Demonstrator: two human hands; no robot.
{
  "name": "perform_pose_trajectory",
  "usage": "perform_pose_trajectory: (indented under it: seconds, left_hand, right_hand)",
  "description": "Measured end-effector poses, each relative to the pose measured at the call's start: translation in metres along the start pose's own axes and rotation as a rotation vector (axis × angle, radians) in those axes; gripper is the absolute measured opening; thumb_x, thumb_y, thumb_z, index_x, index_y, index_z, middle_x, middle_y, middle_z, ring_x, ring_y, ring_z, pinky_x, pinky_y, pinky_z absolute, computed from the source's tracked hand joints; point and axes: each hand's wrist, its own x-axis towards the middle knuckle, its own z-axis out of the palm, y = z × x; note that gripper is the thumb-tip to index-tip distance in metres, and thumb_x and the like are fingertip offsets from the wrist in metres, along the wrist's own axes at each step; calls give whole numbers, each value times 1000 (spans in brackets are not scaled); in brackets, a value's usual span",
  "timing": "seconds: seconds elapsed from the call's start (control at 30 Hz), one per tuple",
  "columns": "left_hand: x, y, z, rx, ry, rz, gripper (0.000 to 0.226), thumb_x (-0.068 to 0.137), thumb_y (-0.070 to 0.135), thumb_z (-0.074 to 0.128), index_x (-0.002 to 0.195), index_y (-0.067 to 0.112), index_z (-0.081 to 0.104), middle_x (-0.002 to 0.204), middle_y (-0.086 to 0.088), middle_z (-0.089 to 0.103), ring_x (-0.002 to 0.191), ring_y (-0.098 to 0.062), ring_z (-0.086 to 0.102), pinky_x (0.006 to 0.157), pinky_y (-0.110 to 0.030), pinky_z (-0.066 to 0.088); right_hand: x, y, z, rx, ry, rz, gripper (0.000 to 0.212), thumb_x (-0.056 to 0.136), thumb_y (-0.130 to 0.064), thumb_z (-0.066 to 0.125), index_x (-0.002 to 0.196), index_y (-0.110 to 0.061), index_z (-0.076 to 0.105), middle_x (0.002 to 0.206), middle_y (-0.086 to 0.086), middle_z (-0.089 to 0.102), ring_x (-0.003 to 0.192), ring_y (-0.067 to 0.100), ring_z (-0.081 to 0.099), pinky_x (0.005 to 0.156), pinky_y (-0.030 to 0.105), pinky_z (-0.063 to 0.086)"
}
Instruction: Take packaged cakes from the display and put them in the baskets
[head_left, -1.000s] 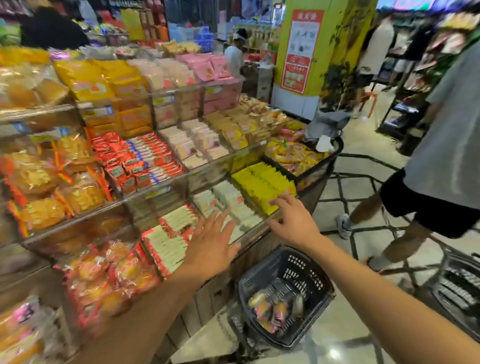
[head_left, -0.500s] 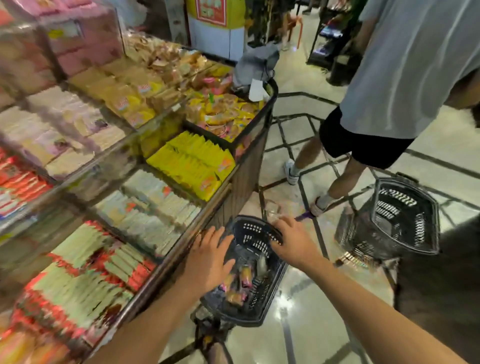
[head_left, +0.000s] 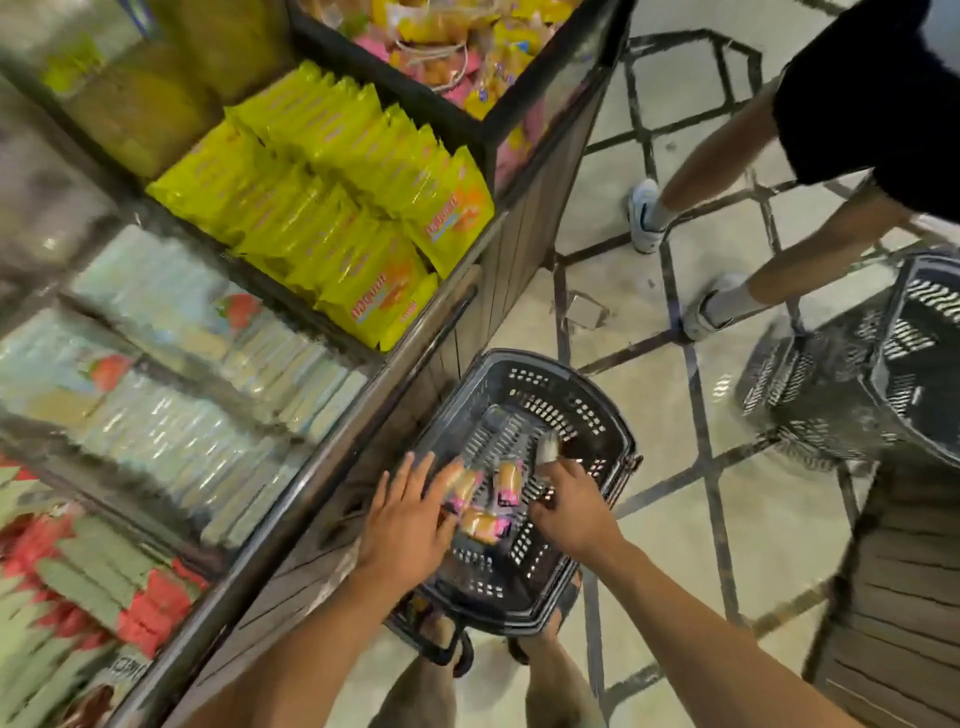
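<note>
**Both hands over a black shopping basket with packaged cakes inside**

Three small wrapped cakes (head_left: 508, 483), golden in pink-trimmed film, lie on the floor of a black plastic shopping basket (head_left: 587, 415). The basket stands on the shop floor against the foot of the display. The left hand (head_left: 410, 519) reaches over the basket's near-left rim. Its fingers (head_left: 415, 467) are straight and slightly spread, with the tips at one cake; blur hides whether they touch it. The right hand (head_left: 571, 514) is over the basket's right half, and its curled fingers (head_left: 556, 473) seem to pinch a pale packet (head_left: 548, 448) above the basket's middle.

The step appears to be the drop. To do it well, the right hand should let go low and over the middle, not near the rim, so that the light packet lands flat beside the others. The left hand should draw clear first.

Left of the basket, the display holds yellow packets (head_left: 337, 208), pale packets (head_left: 208, 395) and red-and-green ones (head_left: 78, 597). Well to the basket's right stands a second black basket (head_left: 914, 332), beside another person's legs (head_left: 727, 171).
</note>
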Motion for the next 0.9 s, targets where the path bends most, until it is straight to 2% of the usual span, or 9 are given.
perform_pose_trajectory:
  seconds: [0.13, 0.27, 0.43, 0.53, 0.63, 0.67, 0.73, 0.8, 0.9]
  left_hand:
    - [30, -29, 75, 38, 22, -81, 72, 98, 46, 57, 161, 25, 31, 171, -6, 20, 159, -29, 13, 126, -52, 23]
    - [61, -61, 147, 86, 93, -97, 83, 91, 42, 68, 161, 17, 31, 170, -8, 23, 158, -29, 20, 123, -53, 30]
    - [82, -92, 210, 183, 176, -119, 92, 87, 40, 74, 161, 8, 29, 170, -12, 22, 158, -30, 19, 124, -54, 27]
    - [83, -93, 222, 247, 214, -154, 86, 88, 42, 61, 162, 12, 29, 171, -11, 18, 158, -30, 17, 121, -55, 29]
    - [83, -93, 224, 255, 235, -134, 88, 87, 38, 64, 163, 16, 27, 173, -10, 13, 159, -29, 13, 120, -57, 30]
    - [84, -93, 224, 253, 241, -126, 89, 86, 37, 66, 163, 17, 27, 173, -10, 12, 160, -29, 11, 120, -57, 30]
    - [86, -96, 223, 248, 248, -122, 91, 84, 36, 69, 163, 18, 27, 173, -9, 11, 160, -28, 9, 121, -58, 29]
    - [88, -97, 223, 242, 253, -106, 92, 84, 36, 66, 164, 20, 24, 173, -9, 8, 160, -27, 6, 123, -57, 24]
    - [93, -103, 219, 231, 258, -84, 91, 86, 37, 62, 164, 21, 18, 174, -8, 6, 161, -26, 4, 123, -54, 20]
  right_hand:
    - [75, 25, 76, 141, -110, 71, 59, 90, -32, 69, 141, -10, 50, 140, 15, 51, 127, 34, 52, 106, 36, 43]
    - [152, 51, 171, 291, -204, 206, 65, 86, -38, 69, 141, -13, 47, 130, 15, 63, 117, 35, 62, 95, 37, 51]
    - [225, 66, 260, 391, -256, 355, 62, 97, -23, 64, 149, -3, 37, 145, 18, 53, 133, 36, 50, 104, 32, 36]
    - [261, 62, 304, 569, -282, 444, 60, 95, -31, 67, 144, -5, 45, 141, 17, 56, 128, 35, 55, 105, 38, 47]
    - [294, 54, 342, 693, -267, 497, 75, 78, -61, 74, 129, -7, 61, 127, 13, 68, 116, 32, 65, 99, 40, 53]
    - [302, 50, 350, 699, -249, 518, 74, 75, -64, 75, 122, -7, 66, 121, 12, 71, 112, 31, 67, 97, 39, 54]
    - [315, 46, 364, 742, -186, 544, 62, 77, -59, 77, 114, -9, 68, 112, 10, 72, 106, 30, 68, 93, 36, 55]
    - [321, 45, 371, 762, -163, 563, 60, 76, -59, 78, 109, -11, 66, 106, 10, 74, 99, 30, 70, 91, 39, 57]
    - [325, 48, 374, 757, -159, 554, 58, 82, -56, 76, 109, -8, 57, 106, 9, 71, 98, 30, 68, 96, 43, 56]
